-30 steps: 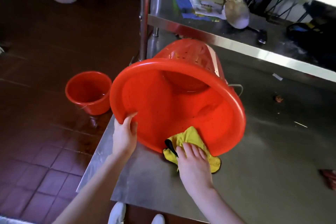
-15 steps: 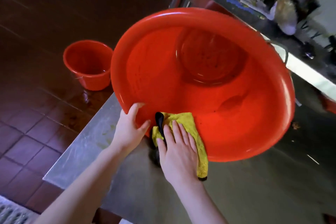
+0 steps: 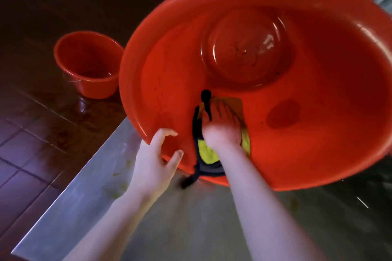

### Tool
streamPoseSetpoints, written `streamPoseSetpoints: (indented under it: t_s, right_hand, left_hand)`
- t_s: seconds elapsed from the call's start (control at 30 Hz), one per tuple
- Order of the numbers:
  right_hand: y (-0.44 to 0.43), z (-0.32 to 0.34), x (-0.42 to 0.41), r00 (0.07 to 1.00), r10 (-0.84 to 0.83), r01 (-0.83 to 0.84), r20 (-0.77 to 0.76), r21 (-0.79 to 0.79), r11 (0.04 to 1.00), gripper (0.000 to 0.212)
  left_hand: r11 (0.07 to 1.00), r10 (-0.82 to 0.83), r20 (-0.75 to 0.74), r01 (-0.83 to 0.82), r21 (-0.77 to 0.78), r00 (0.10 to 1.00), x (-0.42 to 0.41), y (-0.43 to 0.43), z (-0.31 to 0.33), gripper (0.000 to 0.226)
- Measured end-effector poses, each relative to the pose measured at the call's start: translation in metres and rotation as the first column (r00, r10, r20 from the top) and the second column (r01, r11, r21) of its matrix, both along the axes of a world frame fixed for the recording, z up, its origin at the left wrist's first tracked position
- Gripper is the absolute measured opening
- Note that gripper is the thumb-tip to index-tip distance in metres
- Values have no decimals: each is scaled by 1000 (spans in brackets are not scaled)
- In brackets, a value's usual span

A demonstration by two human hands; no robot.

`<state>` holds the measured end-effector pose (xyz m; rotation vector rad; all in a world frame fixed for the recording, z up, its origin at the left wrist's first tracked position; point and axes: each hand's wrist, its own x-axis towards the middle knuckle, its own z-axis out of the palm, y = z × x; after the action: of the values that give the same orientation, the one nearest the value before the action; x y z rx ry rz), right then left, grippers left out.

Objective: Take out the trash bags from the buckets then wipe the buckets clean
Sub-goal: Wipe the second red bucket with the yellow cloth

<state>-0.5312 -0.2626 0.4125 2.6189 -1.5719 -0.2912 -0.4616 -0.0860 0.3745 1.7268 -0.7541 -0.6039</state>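
A large red bucket [image 3: 331, 82] lies tipped on its side on the steel table [image 3: 191, 224], its mouth facing me. My left hand [image 3: 156, 161] grips the bucket's lower left rim, thumb inside and fingers curled over the edge. Inside the bucket, my right hand [image 3: 222, 127] presses a yellow cloth with black trim [image 3: 206, 151] flat against the lower inner wall. The cloth's black edge hangs over the rim. A second, smaller red bucket [image 3: 89, 63] stands upright on the floor to the left.
The steel table's left edge [image 3: 84, 178] runs diagonally beside dark red floor tiles [image 3: 31, 144]. Small greenish smears mark the table near my left wrist. A shelf with blurred items shows at the top right corner.
My right hand has slid the cloth from the rim deeper onto the inner wall. The view has moved closer, so the bucket fills more of the frame. My left hand keeps its grip on the rim.
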Motion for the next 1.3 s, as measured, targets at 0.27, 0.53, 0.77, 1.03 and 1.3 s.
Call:
streamPoseSetpoints:
  t_s: [0.27, 0.53, 0.77, 1.03, 1.3]
  right_hand:
    - [-68, 0, 30, 996, -30, 23, 82, 84, 996, 49]
    - [92, 10, -25, 946, 198, -248, 257, 177, 952, 54]
    - [96, 12, -94, 983, 98, -123, 156, 157, 980, 56]
    - [40, 1, -137, 994, -54, 48, 100, 60, 997, 63]
    - [-91, -4, -103, 982, -168, 154, 84, 149, 977, 56]
  left_hand:
    - [1000, -5, 26, 6, -13, 1000, 0, 0, -3, 35]
    - [999, 49, -85, -48, 11, 995, -4, -4, 7, 28]
    - [994, -82, -108, 90, 64, 991, -45, -20, 17, 23]
    - [984, -170, -43, 172, 49, 985, -98, -33, 14, 32]
    - [983, -185, 49, 186, 4, 981, -96, -35, 1, 23]
